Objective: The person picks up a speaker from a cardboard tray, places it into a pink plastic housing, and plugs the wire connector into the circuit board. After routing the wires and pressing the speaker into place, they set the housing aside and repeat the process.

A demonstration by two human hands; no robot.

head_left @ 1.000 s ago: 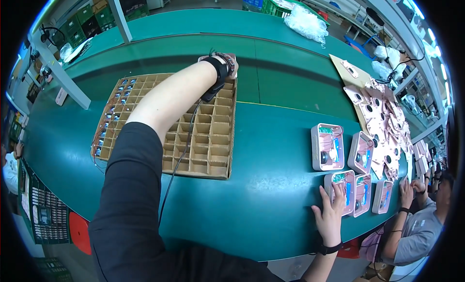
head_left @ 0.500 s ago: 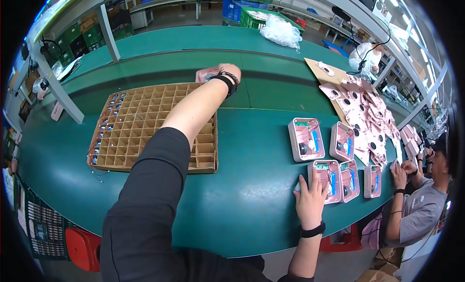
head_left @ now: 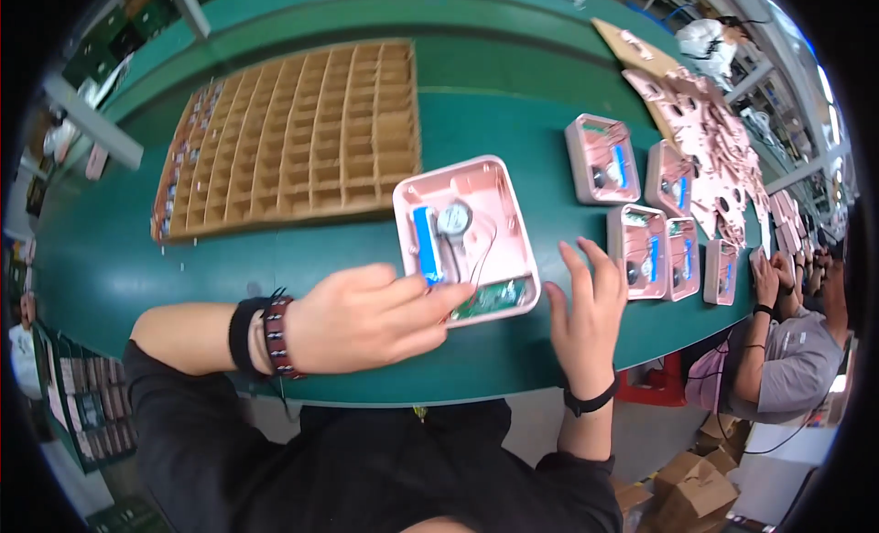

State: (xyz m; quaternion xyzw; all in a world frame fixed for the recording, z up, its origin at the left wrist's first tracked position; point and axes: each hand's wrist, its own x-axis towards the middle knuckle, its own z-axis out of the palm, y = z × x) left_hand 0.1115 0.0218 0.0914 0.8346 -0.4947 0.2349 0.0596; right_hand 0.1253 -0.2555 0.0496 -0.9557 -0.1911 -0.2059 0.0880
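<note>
Right in front of me is an open pink plastic housing, tilted up from the table. Inside it are a blue battery, a round metal-backed speaker, thin wires and a green circuit board along the near side. My left hand grips its near left corner, fingers reaching over the rim by the board. Beside the right rim, my right hand has its fingers spread and holds nothing. Just past that hand stand several similar filled housings on the green table.
A cardboard divider box lies at the left, small parts in its leftmost cells. A heap of pink panels covers a board at the far right. One co-worker sits at the right; another person is farther back.
My left arm has drawn back from the far side, bringing the pink housing close to me. My right hand has come off the standing housings and opened. The view has tipped downward.
</note>
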